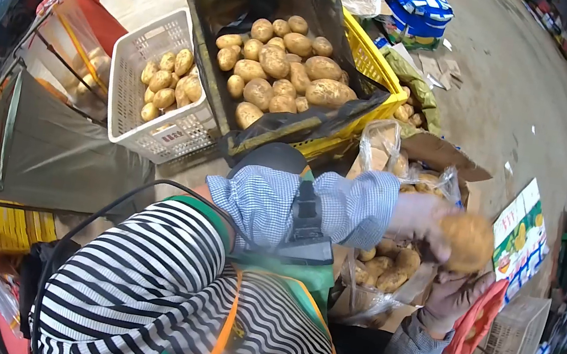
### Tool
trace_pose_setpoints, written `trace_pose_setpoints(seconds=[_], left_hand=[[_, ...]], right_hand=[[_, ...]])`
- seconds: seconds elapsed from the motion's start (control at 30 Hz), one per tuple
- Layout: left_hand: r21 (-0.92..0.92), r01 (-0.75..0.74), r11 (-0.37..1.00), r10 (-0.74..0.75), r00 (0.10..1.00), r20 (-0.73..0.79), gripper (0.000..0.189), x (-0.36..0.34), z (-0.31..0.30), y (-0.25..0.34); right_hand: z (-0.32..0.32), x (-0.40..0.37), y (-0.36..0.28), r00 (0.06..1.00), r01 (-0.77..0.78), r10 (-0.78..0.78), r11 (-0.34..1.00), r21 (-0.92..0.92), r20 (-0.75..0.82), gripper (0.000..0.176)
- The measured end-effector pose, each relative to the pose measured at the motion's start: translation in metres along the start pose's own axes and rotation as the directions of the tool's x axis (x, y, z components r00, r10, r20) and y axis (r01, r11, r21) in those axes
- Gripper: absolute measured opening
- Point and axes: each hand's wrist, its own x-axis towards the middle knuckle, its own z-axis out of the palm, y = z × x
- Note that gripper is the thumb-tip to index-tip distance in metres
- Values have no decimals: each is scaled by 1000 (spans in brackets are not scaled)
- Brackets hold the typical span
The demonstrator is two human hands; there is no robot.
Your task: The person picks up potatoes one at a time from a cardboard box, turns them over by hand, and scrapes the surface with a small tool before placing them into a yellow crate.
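My left hand (pixel 416 219), reaching across to the right, is closed on a large brown potato (pixel 467 242); both are smeared by motion. Just below it, my right hand (pixel 450 301) has its fingers at the raised edge of a red bag (pixel 481 326), seemingly gripping it. The bag's inside is mostly hidden. Beneath my left forearm stands a cardboard box lined with clear plastic, with potatoes (pixel 389 268) in it.
A yellow crate (pixel 369 59) with a dark liner holds many potatoes (pixel 273 61). Beside it is a white crate (pixel 131 116) with more. A printed carton panel (pixel 520 230) and a pale crate (pixel 514 331) are at right. A black cable (pixel 86 218) runs along my left arm.
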Motion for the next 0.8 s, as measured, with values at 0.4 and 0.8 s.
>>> trace_pose_setpoints(seconds=[0.4, 0.8], left_hand=[[729, -402, 554, 819, 418, -392, 43, -44, -142, 86], [48, -287, 957, 283, 878, -386, 43, 27, -102, 28]], right_hand=[[-51, 32, 38, 963, -90, 214, 830, -550, 165, 46], [-160, 61, 139, 731, -101, 407, -729, -677, -548, 71]])
